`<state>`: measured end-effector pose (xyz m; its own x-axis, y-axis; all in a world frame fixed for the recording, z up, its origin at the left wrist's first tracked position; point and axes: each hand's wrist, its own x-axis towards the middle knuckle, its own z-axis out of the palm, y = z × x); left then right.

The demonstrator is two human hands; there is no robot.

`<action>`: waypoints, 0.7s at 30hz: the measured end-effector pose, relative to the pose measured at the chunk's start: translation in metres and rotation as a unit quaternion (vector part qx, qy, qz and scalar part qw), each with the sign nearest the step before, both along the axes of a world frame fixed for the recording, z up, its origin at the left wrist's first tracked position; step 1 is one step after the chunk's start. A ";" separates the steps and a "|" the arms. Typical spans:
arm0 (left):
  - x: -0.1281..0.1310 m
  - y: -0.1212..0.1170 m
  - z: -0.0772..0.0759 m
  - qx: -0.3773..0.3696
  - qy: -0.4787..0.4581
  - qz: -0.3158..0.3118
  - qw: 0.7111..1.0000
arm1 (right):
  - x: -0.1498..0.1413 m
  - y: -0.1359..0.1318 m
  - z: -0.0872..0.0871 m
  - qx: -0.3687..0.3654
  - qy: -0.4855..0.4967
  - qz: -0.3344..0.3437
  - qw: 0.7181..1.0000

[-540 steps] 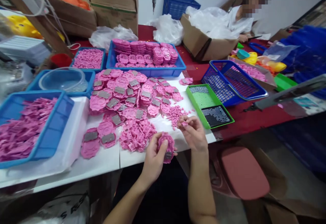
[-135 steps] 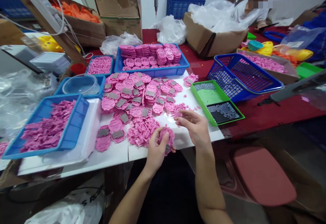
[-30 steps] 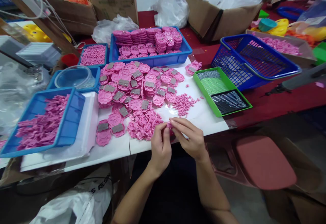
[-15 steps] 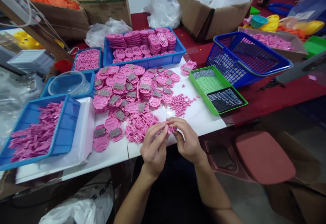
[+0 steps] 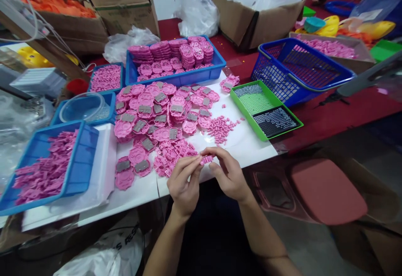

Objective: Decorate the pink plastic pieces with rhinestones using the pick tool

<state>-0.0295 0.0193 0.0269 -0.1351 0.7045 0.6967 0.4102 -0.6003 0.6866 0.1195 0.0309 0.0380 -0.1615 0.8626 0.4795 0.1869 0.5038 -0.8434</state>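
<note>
Near the front edge of the white work surface, my left hand (image 5: 184,181) pinches the left end of a small ridged pink plastic part (image 5: 206,159). The fingers of my right hand (image 5: 231,174) curve round its other end, index finger along the top and thumb below. Just beyond lies a heap of small flat pink plastic pieces (image 5: 172,154). To its right are scattered short pink pegs (image 5: 221,128). Pink scalloped shells (image 5: 146,100) with grey metal plates are piled behind. My fingers hide some of the held part.
At the back a blue tray (image 5: 176,76) holds stacked pink shells. A green tray (image 5: 266,137) of small metal pieces lies right, beside a blue basket (image 5: 282,75). On the left, a blue bin (image 5: 89,142) holds pink strips. A red stool (image 5: 328,192) stands lower right.
My hands have come slightly lower and my left hand has shifted left, so more of the pink part shows between them. The whole view has shifted slightly.
</note>
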 end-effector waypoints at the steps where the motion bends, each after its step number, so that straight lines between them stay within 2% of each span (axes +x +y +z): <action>1: 0.001 -0.001 -0.001 -0.006 -0.010 0.000 1.000 | 0.002 0.000 0.001 -0.014 0.017 0.008 1.000; 4: 0.004 -0.003 -0.002 -0.020 -0.034 -0.010 0.999 | 0.006 0.000 0.004 -0.014 0.058 0.017 0.998; 12: 0.010 -0.006 0.004 -0.082 -0.049 -0.057 0.994 | 0.001 -0.002 -0.001 -0.050 0.160 -0.028 0.985; 16: 0.009 -0.007 0.006 -0.120 -0.095 -0.052 0.987 | -0.001 0.000 0.000 -0.070 0.161 -0.005 0.984; 19: 0.007 -0.008 0.006 -0.120 -0.101 -0.037 0.987 | -0.001 0.000 0.001 -0.070 0.141 0.014 0.988; 21: 0.007 -0.007 0.004 -0.115 -0.095 -0.029 0.988 | -0.002 -0.001 0.002 -0.060 0.123 0.003 0.991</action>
